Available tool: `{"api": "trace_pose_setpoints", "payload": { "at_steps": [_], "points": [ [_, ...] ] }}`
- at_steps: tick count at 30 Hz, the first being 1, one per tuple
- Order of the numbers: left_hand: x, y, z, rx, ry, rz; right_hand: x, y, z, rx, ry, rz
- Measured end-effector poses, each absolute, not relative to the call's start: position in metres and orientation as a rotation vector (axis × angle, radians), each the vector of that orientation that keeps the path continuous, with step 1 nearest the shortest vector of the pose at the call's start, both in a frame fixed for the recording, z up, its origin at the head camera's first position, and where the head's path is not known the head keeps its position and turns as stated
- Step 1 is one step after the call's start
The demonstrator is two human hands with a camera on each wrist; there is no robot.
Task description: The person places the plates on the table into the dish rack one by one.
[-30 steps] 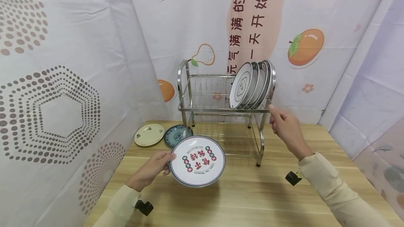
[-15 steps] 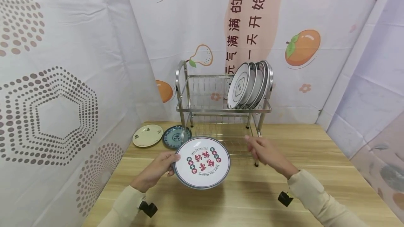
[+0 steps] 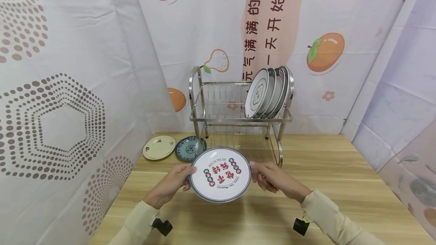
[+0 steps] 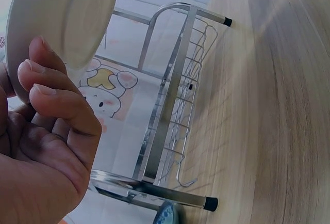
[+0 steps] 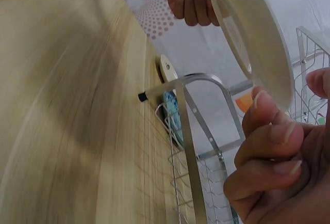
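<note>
A white plate (image 3: 220, 175) with a dark blue rim and red and green lettering is held over the table, its face tilted upward. My left hand (image 3: 172, 184) grips its left edge, thumb on the rim and fingers beneath. At the right edge is my right hand (image 3: 274, 178), fingers loosely bent and thumb tip close to the rim. In the right wrist view a small gap separates that thumb (image 5: 318, 83) from the plate (image 5: 258, 38), while the index fingertip overlaps its underside.
Behind the plate stands a two-tier metal dish rack (image 3: 238, 120). Several patterned plates (image 3: 257, 93) lean at the right end of its top tier. A cream plate (image 3: 159, 147) and a blue plate (image 3: 190, 148) lie on the wooden table (image 3: 323, 169) at the left.
My right hand has come down and left from beside the rack's upper tier to the plate's right edge. The left hand and its plate have shifted slightly to the right.
</note>
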State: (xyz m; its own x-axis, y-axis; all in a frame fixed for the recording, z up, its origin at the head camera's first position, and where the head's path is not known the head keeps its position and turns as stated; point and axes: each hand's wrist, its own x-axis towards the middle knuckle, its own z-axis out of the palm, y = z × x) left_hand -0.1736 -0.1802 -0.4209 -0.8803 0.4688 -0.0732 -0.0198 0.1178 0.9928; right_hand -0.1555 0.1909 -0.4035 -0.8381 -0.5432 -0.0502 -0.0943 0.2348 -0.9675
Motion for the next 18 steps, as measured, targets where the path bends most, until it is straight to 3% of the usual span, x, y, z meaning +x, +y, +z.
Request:
{"api": "trace_pose_setpoints", "payload": {
  "at_steps": [18],
  "points": [
    [-0.1714, -0.172, -0.4211, 0.462, 2.001, 1.814, -0.1498, 0.1807, -0.4013, -0.475, 1.974, -1.768]
  ]
}}
